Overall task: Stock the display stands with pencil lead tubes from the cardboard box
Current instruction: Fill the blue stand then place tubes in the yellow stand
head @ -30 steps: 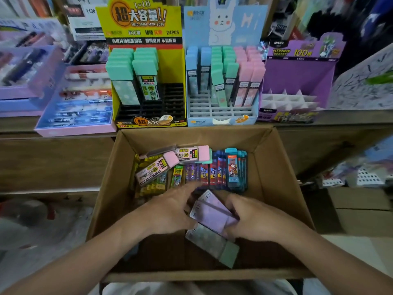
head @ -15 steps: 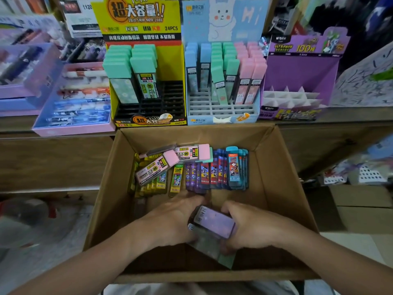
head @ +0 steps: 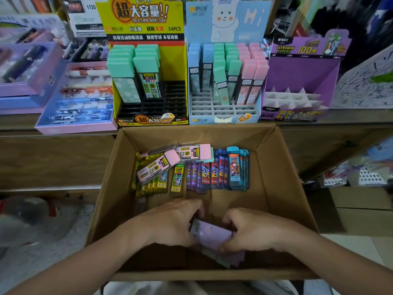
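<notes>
Wooden shelving (head: 53, 158) runs across the back of the head view, and three display stands sit side by side on its ledge. At the left of them is a yellow stand (head: 140, 15) with two columns of mint-capped tubes (head: 127, 67) upright in its back-left slots, the black front grid bare. Next to it, touching, is a pale blue stand (head: 225, 20) printed with a rabbit, holding blue, mint and pink tubes (head: 225, 67) in its rear rows. To the right stands a purple stand (head: 302, 73) with white dividers. A pink tray of pens (head: 63, 129) lies left of the yellow stand. Below the ledge, an open cardboard box (head: 276, 177) fills the middle of the view. Along its far side stands a row of slim lead tubes (head: 212, 173) – yellow, purple, red, blue – with two pink-capped tubes (head: 157, 167) lying slantwise on top at the left. In the near part of the box both hands meet around a small stack of lilac lead tubes (head: 209, 233). The left hand (head: 170, 224) curls its fingers over the stack's left end; the right hand (head: 253, 231) wraps its fingers over the right end, thumb underneath – so the stack is gripped from both sides, just above the box floor. More pale tube ends (head: 225, 260) stick out below the hands; whether they are held too cannot be told.
</notes>
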